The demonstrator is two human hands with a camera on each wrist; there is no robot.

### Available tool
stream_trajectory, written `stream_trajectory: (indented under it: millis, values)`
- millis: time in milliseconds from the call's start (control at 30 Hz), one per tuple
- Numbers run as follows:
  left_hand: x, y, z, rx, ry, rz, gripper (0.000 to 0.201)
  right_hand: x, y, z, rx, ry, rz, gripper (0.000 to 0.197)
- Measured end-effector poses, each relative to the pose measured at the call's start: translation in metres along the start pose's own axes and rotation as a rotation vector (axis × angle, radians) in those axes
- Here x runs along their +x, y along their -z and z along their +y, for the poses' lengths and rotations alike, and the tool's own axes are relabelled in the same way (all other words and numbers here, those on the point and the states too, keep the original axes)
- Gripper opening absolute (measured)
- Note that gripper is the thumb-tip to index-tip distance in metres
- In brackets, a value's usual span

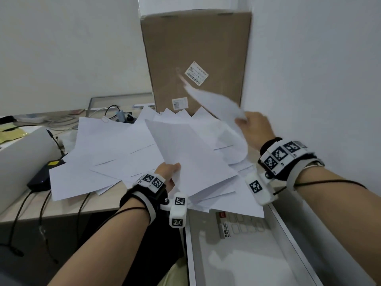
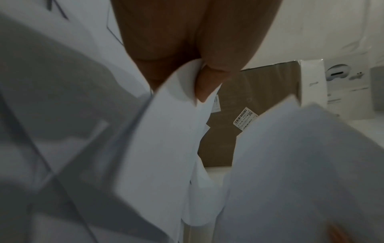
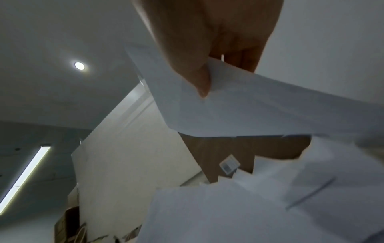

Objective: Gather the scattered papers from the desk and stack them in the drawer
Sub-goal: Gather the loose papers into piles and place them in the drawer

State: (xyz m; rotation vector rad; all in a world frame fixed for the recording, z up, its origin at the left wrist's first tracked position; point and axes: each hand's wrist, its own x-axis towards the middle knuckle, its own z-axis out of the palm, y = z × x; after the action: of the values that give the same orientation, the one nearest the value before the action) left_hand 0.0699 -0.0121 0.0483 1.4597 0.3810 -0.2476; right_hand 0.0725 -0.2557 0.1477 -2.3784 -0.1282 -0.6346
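Note:
Several white sheets of paper [image 1: 115, 145] lie scattered across the desk. My left hand [image 1: 169, 172] pinches the near edge of a small stack of sheets [image 1: 191, 157] held tilted above the pile; its thumb presses on the paper [image 2: 176, 115] in the left wrist view. My right hand [image 1: 251, 124] pinches a single sheet [image 1: 214, 100], lifted and blurred in front of the cardboard box. In the right wrist view its thumb [image 3: 199, 80] clamps that sheet [image 3: 259, 111]. The white drawer [image 1: 292, 234] stands open below the desk's front edge, at lower right.
A tall cardboard box [image 1: 195, 48] stands at the back against the wall corner. A white box [image 1: 22, 159], a dark device [image 1: 41, 178] and cables [image 1: 43, 205] crowd the left of the desk. Small packets [image 1: 224, 226] lie inside the drawer.

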Motion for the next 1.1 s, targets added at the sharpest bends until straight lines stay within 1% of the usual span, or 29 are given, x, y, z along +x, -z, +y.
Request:
stream_trajectory:
  millis: [67,100,233,333,367,400,467,500,533,567,600,633,667,733,767,800,833,933,967,1000,1100]
  values:
    - [-0.004,0.0,-0.004,-0.079,-0.019,-0.018,0.033,-0.014,-0.021,0.0,0.014,-0.026,-0.155,0.026]
    - [-0.006,0.001,-0.006,-0.117,-0.025,-0.027,0.036,-0.022,-0.032,-0.002,0.028,-0.042,-0.237,0.029]
    - [-0.014,0.0,-0.013,-0.202,-0.027,-0.056,0.046,-0.05,-0.073,-0.008,0.047,-0.036,-0.509,0.035]
    - [-0.012,0.004,-0.018,-0.196,0.003,-0.141,0.065,-0.065,-0.093,-0.004,0.055,-0.034,-0.616,0.04]
    - [-0.01,0.006,-0.019,-0.177,0.022,-0.169,0.069,-0.069,-0.097,-0.003,0.058,-0.036,-0.639,0.041]
    - [-0.01,0.006,-0.018,-0.151,0.04,-0.17,0.071,-0.072,-0.1,-0.002,0.063,-0.041,-0.657,0.041]
    - [-0.008,0.008,-0.016,-0.123,0.077,-0.165,0.068,-0.076,-0.102,0.003,0.071,-0.051,-0.702,0.038]
    - [-0.008,0.009,-0.014,-0.115,0.107,-0.167,0.063,-0.076,-0.102,0.006,0.068,-0.054,-0.729,0.035]
    - [-0.006,0.01,-0.013,-0.101,0.13,-0.177,0.051,-0.076,-0.102,0.008,0.067,-0.046,-0.756,0.031]
    - [-0.003,0.011,-0.014,-0.073,0.151,-0.182,0.035,-0.076,-0.101,0.011,0.063,-0.034,-0.782,0.029]
    - [-0.002,0.011,-0.014,-0.025,0.164,-0.17,0.022,-0.077,-0.099,0.013,0.062,-0.03,-0.812,0.029]
    - [-0.001,0.011,-0.014,0.05,0.179,-0.159,0.013,-0.078,-0.096,0.013,0.053,-0.027,-0.848,0.032]
    - [0.0,0.012,-0.016,0.102,0.184,-0.131,0.011,-0.079,-0.092,0.015,0.046,-0.024,-0.89,0.04]
    - [0.006,0.016,-0.019,0.154,0.143,-0.035,0.031,-0.078,-0.084,0.02,0.026,-0.02,-0.958,0.057]
    - [0.008,0.018,-0.02,0.173,0.105,0.007,0.039,-0.076,-0.081,0.024,0.021,-0.033,-0.955,0.061]
    - [0.012,0.02,-0.022,0.185,0.073,0.04,0.044,-0.073,-0.077,0.028,0.034,-0.059,-0.918,0.061]
    - [0.016,0.024,-0.026,0.18,0.056,0.069,0.046,-0.069,-0.074,0.034,0.065,-0.106,-0.843,0.059]
    - [0.023,0.033,-0.031,0.14,0.026,0.14,0.048,-0.057,-0.066,0.053,0.167,-0.31,-0.531,0.053]
    - [0.023,0.035,-0.031,0.128,0.017,0.153,0.047,-0.053,-0.063,0.058,0.171,-0.371,-0.47,0.053]
    - [0.024,0.037,-0.03,0.116,0.012,0.156,0.046,-0.049,-0.061,0.062,0.155,-0.421,-0.443,0.054]
    - [0.024,0.04,-0.027,0.086,-0.008,0.145,0.046,-0.04,-0.06,0.07,0.131,-0.514,-0.445,0.058]
